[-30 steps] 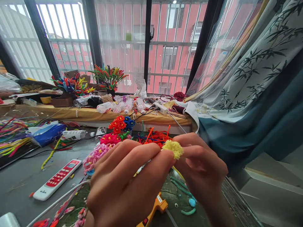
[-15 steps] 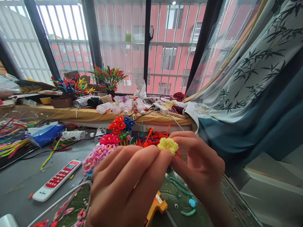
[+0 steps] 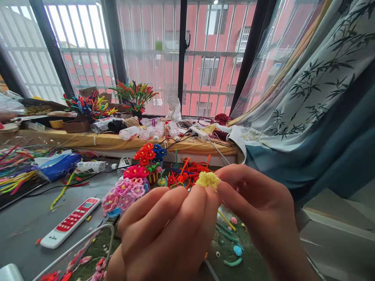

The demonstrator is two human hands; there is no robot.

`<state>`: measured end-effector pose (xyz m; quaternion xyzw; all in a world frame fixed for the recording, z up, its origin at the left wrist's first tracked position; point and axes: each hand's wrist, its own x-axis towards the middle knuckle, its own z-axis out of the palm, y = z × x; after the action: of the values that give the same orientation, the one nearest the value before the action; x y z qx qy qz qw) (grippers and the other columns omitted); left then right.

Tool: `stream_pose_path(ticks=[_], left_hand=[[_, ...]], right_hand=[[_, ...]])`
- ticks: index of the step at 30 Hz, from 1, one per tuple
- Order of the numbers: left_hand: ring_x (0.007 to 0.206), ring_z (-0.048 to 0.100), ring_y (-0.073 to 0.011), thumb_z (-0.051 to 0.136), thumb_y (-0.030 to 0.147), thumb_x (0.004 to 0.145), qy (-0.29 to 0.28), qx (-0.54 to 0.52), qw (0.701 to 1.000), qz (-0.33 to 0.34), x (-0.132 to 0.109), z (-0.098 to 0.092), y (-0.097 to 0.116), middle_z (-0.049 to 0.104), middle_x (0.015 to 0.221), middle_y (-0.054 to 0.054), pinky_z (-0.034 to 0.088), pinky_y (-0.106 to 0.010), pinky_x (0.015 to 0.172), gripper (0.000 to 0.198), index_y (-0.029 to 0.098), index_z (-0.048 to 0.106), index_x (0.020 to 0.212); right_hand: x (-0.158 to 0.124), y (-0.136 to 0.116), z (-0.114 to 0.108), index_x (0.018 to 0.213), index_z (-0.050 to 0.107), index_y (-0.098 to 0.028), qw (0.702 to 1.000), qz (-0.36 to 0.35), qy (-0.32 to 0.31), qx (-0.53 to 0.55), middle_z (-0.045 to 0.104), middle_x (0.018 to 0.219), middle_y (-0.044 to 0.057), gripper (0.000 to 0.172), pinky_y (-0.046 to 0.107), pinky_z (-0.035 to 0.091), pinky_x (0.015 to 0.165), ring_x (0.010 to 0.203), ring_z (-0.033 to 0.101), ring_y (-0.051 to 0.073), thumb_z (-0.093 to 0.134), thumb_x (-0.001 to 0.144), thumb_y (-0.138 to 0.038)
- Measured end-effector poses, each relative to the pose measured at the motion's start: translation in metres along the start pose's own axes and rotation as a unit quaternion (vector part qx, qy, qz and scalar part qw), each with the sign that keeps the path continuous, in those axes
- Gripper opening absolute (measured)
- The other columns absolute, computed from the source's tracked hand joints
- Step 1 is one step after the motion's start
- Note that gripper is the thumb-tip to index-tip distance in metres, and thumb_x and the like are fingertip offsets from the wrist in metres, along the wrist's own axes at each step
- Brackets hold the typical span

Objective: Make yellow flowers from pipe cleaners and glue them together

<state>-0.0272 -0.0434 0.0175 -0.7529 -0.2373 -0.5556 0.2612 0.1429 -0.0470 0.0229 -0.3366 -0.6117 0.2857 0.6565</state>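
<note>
A small yellow fuzzy piece (image 3: 208,179), apparently curled chenille stem, sits at the fingertips of both hands above the work surface. My left hand (image 3: 166,230) is closed, pinching it from below between thumb and forefinger. From the right, my right hand (image 3: 260,207) is closed with its thumb and forefinger against the piece's edge. The fingers hide its underside. Just beyond my left hand stand pink chenille flowers (image 3: 125,195), and behind them red flowers (image 3: 146,154) and blue flowers (image 3: 159,153).
A red-and-white remote control (image 3: 71,223) lies on the grey table at left, near a white cable (image 3: 84,240). Teal stem pieces (image 3: 233,262) and a blue pom-pom (image 3: 237,250) lie on the green mat. Bottles (image 3: 130,132) and a power strip (image 3: 199,134) crowd the windowsill.
Both hands have shifted slightly and turned around the yellow piece. My right hand has moved a little rightward. My left hand now covers most of the orange glue gun seen earlier.
</note>
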Motion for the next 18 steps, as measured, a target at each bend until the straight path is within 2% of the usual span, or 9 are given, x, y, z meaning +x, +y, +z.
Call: stream_pose_path(ticks=[2, 4, 6, 8, 10, 12, 18], left_hand=[[0.072, 0.064, -0.0119, 0.049, 0.02, 0.101, -0.007, 0.04, 0.997, 0.071, 0.004, 0.001, 0.0, 0.074, 0.088, 0.0, 0.055, -0.021, 0.065, 0.026, 0.023, 0.076, 0.1], [0.074, 0.065, -0.0124, 0.047, 0.015, 0.1, -0.01, 0.063, 0.994, 0.094, 0.007, 0.003, 0.001, 0.074, 0.088, -0.001, 0.056, -0.022, 0.068, 0.029, 0.021, 0.075, 0.098], [0.077, 0.066, -0.0127, 0.051, 0.014, 0.099, -0.001, 0.048, 0.996, 0.078, 0.008, 0.007, 0.001, 0.073, 0.089, -0.001, 0.056, -0.023, 0.072, 0.024, 0.02, 0.074, 0.099], [0.08, 0.067, -0.0133, 0.062, 0.016, 0.095, 0.021, 0.021, 0.999, 0.039, 0.009, 0.011, 0.0, 0.073, 0.092, -0.002, 0.055, -0.025, 0.076, 0.012, 0.017, 0.072, 0.101], [0.084, 0.068, -0.0143, 0.072, 0.02, 0.089, 0.029, -0.007, 1.0, -0.006, 0.009, 0.016, -0.001, 0.073, 0.096, -0.005, 0.055, -0.026, 0.081, 0.017, 0.013, 0.069, 0.104], [0.086, 0.069, -0.0152, 0.074, 0.025, 0.088, 0.019, -0.03, 0.999, -0.037, 0.009, 0.02, -0.002, 0.073, 0.097, -0.007, 0.055, -0.027, 0.083, 0.022, 0.01, 0.068, 0.104], [0.076, 0.065, -0.0133, 0.073, 0.017, 0.088, 0.008, -0.081, 0.996, -0.029, 0.009, 0.028, -0.005, 0.073, 0.091, -0.005, 0.054, -0.026, 0.073, 0.011, 0.012, 0.069, 0.096]], right_hand=[[0.0, -0.002, 0.001, 0.072, 0.072, -0.027, 0.999, 0.034, 0.015, 0.008, 0.066, 0.061, -0.007, 0.015, 0.009, 0.044, 0.043, 0.056, 0.061, 0.007, 0.073, 0.076, -0.012], [0.0, -0.004, 0.001, 0.068, 0.071, -0.025, 0.998, 0.057, 0.03, 0.01, 0.065, 0.06, -0.007, 0.016, 0.009, 0.047, 0.045, 0.054, 0.06, 0.007, 0.072, 0.073, -0.011], [0.0, -0.006, 0.001, 0.067, 0.071, -0.025, 0.997, 0.065, 0.037, 0.013, 0.065, 0.059, -0.006, 0.014, 0.01, 0.048, 0.046, 0.053, 0.06, 0.007, 0.072, 0.072, -0.012], [0.0, -0.008, 0.0, 0.066, 0.071, -0.024, 0.997, 0.064, 0.032, 0.01, 0.063, 0.055, -0.006, 0.012, 0.011, 0.046, 0.043, 0.049, 0.058, 0.007, 0.073, 0.071, -0.013], [-0.001, -0.01, 0.001, 0.064, 0.07, -0.024, 0.996, 0.07, 0.047, 0.001, 0.058, 0.051, -0.006, 0.011, 0.011, 0.042, 0.04, 0.046, 0.054, 0.007, 0.074, 0.07, -0.015], [-0.002, -0.013, 0.002, 0.062, 0.069, -0.024, 0.994, 0.083, 0.071, -0.005, 0.055, 0.05, -0.007, 0.011, 0.011, 0.04, 0.039, 0.046, 0.052, 0.006, 0.075, 0.07, -0.017], [-0.003, -0.017, 0.004, 0.06, 0.067, -0.023, 0.991, 0.109, 0.077, 0.011, 0.056, 0.051, -0.007, 0.014, 0.013, 0.047, 0.048, 0.048, 0.053, 0.006, 0.075, 0.072, -0.021]])
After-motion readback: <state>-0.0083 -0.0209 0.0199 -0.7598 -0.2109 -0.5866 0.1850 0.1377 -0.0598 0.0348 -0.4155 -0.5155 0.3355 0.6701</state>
